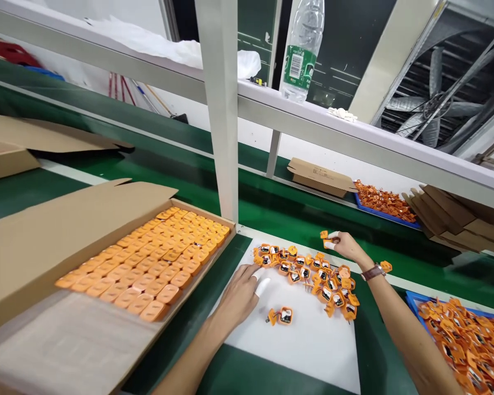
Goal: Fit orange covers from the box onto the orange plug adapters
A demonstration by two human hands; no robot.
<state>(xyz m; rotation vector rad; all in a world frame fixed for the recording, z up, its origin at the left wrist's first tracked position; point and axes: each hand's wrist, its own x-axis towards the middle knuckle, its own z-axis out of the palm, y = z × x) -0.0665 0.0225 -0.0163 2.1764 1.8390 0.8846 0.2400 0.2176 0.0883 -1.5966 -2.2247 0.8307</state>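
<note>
My left hand [239, 293] rests over the left edge of a white sheet [304, 351], fingers spread, with white covers on some of the fingertips. Its fingertips reach the nearest of several open orange casings [294, 276] with dark parts and white bits inside. One more open orange casing [286, 316], its lid joined by wires, lies apart on the sheet. Beyond the sheet, over the green belt, my right hand [346, 245] pinches a small orange casing [324, 236] between white-covered fingertips. A watch [372, 272] is on that wrist.
At left, a cardboard box [226, 230] holds rows of closed orange casings. A blue tray [415, 302] heaped with orange parts stands at right; another blue tray [395, 216] sits farther back. A metal post [220, 137] rises behind the sheet. A water bottle [300, 66] stands on the rail.
</note>
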